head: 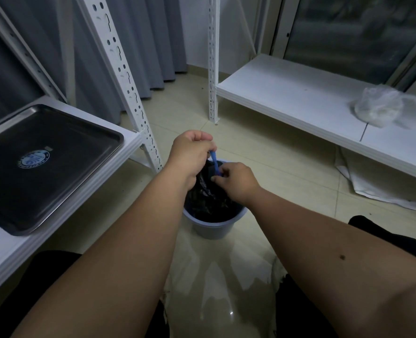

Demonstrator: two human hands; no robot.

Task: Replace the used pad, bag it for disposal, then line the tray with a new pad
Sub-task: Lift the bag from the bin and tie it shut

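Over one grey bucket (211,228) at 6 o'clock, the left hand (192,152) and right hand (236,181) each pinch one blue drawstring (214,162) of one black bag (209,198); one bare tray (43,164) lies at 9 o'clock.

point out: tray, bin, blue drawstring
tray (55,132): head view, raised right rim.
bin (211,228): head view, outer front wall.
blue drawstring (214,162): head view, stretch between the hands.
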